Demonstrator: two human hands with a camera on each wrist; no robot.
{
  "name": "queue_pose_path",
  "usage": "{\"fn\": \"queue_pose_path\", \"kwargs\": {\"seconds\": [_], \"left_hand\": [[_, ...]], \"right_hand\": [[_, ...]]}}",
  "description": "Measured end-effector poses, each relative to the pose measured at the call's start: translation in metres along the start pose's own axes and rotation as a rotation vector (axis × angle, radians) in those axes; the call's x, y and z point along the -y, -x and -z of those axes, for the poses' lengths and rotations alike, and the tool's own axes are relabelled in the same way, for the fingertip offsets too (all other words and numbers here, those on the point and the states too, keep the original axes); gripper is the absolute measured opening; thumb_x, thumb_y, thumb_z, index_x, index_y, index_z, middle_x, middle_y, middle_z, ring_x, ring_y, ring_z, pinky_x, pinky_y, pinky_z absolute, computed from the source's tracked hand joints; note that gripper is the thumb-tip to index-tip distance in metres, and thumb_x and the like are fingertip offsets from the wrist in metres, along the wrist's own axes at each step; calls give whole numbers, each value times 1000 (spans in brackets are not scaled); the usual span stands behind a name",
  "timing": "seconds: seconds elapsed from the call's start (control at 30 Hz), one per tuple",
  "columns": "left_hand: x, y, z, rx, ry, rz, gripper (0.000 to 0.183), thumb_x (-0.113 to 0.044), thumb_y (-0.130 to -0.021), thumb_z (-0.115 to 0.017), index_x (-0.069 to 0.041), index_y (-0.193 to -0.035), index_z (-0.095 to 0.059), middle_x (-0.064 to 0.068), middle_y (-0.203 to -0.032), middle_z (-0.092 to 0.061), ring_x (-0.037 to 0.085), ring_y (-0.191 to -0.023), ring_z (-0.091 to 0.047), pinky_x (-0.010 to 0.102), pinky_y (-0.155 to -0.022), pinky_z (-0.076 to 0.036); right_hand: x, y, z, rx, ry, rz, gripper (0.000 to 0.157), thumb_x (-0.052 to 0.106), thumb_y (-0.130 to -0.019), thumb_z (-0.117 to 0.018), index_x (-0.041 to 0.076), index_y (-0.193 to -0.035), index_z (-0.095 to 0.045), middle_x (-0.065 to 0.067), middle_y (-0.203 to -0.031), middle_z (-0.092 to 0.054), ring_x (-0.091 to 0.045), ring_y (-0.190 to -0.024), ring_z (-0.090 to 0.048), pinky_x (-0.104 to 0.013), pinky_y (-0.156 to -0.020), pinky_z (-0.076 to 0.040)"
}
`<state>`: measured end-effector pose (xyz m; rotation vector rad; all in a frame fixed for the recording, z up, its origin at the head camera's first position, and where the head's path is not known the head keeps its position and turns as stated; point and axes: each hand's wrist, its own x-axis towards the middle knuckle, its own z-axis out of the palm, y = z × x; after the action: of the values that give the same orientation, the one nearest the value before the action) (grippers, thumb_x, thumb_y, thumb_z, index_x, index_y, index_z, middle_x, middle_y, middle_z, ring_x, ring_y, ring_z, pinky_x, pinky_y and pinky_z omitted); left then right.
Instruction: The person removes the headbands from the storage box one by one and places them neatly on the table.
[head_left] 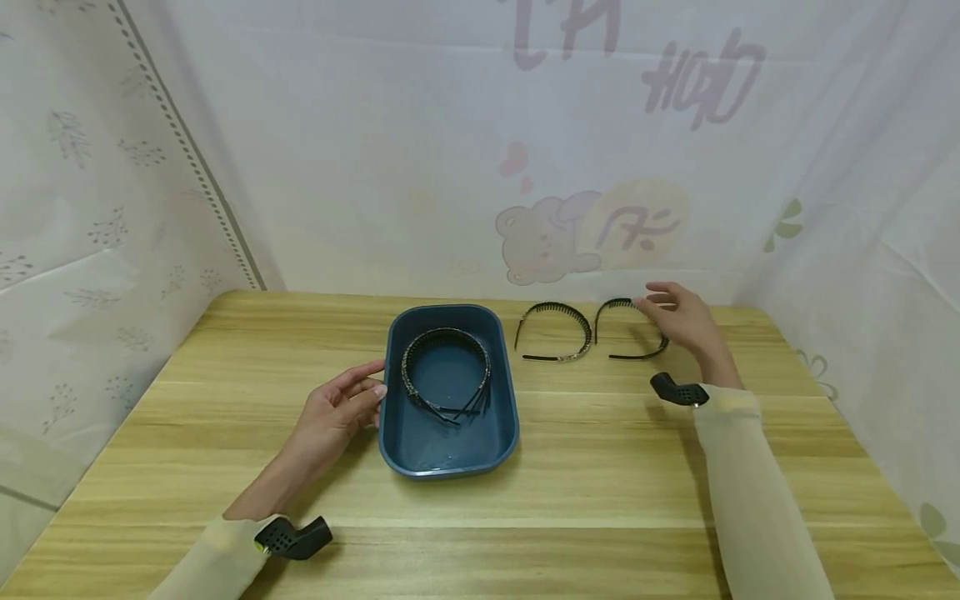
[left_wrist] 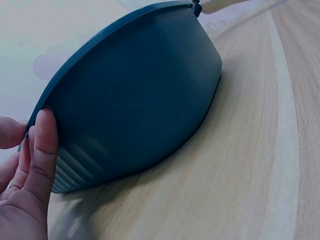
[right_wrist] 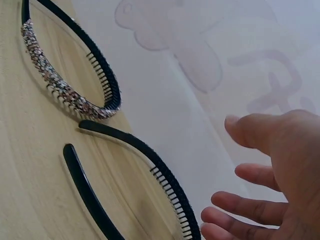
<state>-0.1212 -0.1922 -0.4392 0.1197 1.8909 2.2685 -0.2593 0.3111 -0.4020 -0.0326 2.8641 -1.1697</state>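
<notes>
Nearest me, at the left, a wrist camera [head_left: 292, 540] sits at the cuff of my pale sleeve [head_left: 213, 562], over the wooden table [head_left: 585, 508]. Beyond it, my left hand [head_left: 337, 412] pinches the left rim of a blue tray [head_left: 448, 452], thumb at the rim and fingers against the outer wall, so that grip is closed on the edge. The tray stands on the table a little left of the middle. Inside it, toward the far part, several headbands [head_left: 447, 334] lie stacked in a ring, their ends pointing to the near right; I cannot tell how many there are. On the right, a second wrist camera [head_left: 678, 390] is at my other cuff. Farther off, my right hand [head_left: 681, 321] hangs over the right side of a black toothed headband [right_wrist: 159, 161], its fingers loose and parted, with hold of nothing. That headband lies on the table near the far edge, and just left of it, between it and the tray, lies a glittery headband [head_left: 581, 319]. Behind them all hangs a pale cloth [head_left: 375, 167] printed with a bear [head_left: 542, 240].
</notes>
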Motion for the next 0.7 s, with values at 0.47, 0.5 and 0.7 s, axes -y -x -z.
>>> {"fn": "queue_pose_path", "kwargs": {"seconds": [0.47,0.5,0.7], "left_hand": [[0,0,1,10,6,-8,51,-15,-93,-59,-2,-139,-39,3,-99,-63,13,-79,-61,25,-69,-55],[0,1,1,9,4,-10,52,-15,-93,-59,-2,-139,-40,3,-99,-63,13,-79,-61,25,-69,-55],[-1,1,0,9,-13,-8,52,-16,-93,-60,-3,-139,-40,4,-100,-62,13,-79,-61,26,-69,-55]], "right_hand": [[26,1,-21,20,-42,104,73,56,-87,-55,17,-145,-34,-13,-144,-40,-34,-127,-42,-55,-99,-39],[28,2,-23,15,-42,112,72,56,-87,-55,18,-145,-34,-13,-144,-41,-34,-126,-43,-54,-99,-40],[43,4,-34,6,-40,161,68,53,-88,-56,18,-143,-37,-12,-142,-44,-31,-122,-48,-52,-98,-42]]}}
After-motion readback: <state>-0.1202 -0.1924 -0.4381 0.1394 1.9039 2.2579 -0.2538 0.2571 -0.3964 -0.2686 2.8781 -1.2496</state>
